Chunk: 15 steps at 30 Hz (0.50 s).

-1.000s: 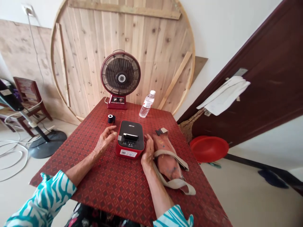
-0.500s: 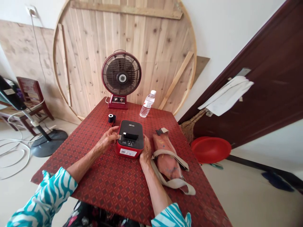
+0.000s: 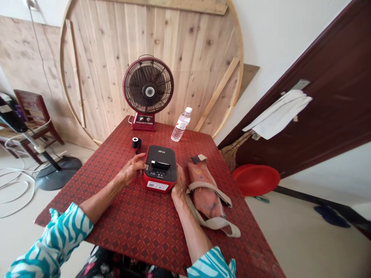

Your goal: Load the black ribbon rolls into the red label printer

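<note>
A red receipt printer (image 3: pixel 160 154) with a black lid stands on the patterned table, a white label on its front side and a dark strip in the slot on top. My left hand (image 3: pixel 133 169) is at its left side, fingers bent and fingertips pressed on the small grey latch at the lid's edge. Around the right side curls my right hand (image 3: pixel 179 183), its fingers partly hidden behind the casing. Beyond my left fingers lies a small dark roll (image 3: pixel 135 143) with a white core. A worn pink bag (image 3: pixel 204 193) with a beige strap rests right of my right hand.
A red fan (image 3: pixel 148 90) and a tilted-looking water bottle (image 3: pixel 181 125) stand at the back of the red table (image 3: pixel 130 227). A large round wooden board (image 3: pixel 179 50) leans on the wall. On the floor are a red basin (image 3: pixel 255 180) and a black stand base (image 3: pixel 59 173).
The view has shifted slightly, tipping a little downward. Both hands keep their places on the printer, with no clear movement of either.
</note>
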{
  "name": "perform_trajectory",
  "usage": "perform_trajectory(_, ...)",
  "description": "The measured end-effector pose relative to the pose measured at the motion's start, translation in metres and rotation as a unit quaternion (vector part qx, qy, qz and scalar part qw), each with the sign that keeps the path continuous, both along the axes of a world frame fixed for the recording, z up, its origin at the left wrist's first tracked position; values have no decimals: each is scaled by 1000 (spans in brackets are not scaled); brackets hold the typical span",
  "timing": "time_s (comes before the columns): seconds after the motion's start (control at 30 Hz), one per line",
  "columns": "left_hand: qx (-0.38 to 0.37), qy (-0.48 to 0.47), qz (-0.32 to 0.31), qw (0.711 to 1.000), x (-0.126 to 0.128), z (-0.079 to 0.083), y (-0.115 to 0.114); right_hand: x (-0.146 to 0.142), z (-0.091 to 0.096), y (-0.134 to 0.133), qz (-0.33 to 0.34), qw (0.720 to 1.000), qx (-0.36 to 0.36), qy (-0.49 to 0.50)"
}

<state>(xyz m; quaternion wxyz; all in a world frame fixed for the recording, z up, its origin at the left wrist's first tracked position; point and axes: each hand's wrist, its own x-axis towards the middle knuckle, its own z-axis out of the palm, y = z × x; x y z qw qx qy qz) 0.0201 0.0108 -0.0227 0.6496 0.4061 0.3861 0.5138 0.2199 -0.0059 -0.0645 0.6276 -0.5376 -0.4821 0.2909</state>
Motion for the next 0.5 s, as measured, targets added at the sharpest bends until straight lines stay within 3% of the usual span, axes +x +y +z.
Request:
perform_trajectory(0.23, 5, -2, 9, 1000, 1, 11, -8, 3, 3, -2, -1, 999, -11, -42)
perform_trajectory(0.5, -3, -3, 11, 1000, 2, 12, -10, 1, 5, -3, 19, 1000, 0, -15)
